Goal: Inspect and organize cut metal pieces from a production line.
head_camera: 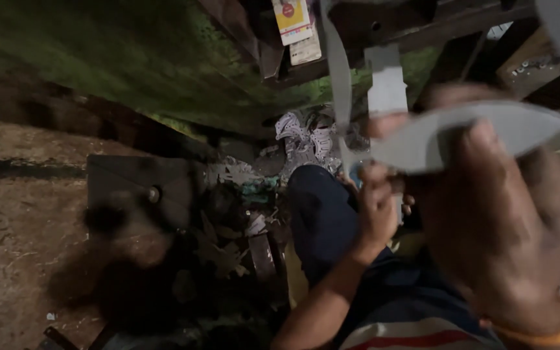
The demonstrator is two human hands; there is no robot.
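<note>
— Where's our open room?
— At nine o'clock, bare floor (14, 214). A yellow packet (291, 18) hangs at twelve.
— And our hands?
— Our right hand (494, 227) pinches the grey curved sheet (461, 133) at two o'clock; our left hand (378, 201) grips its lower edge, fist upright.

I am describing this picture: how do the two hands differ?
The right hand is close to the camera, large and blurred; the left hand is farther, smaller and sharper. The right wrist wears an orange band; the left shows none. Both hold the curved grey sheet piece.
</note>
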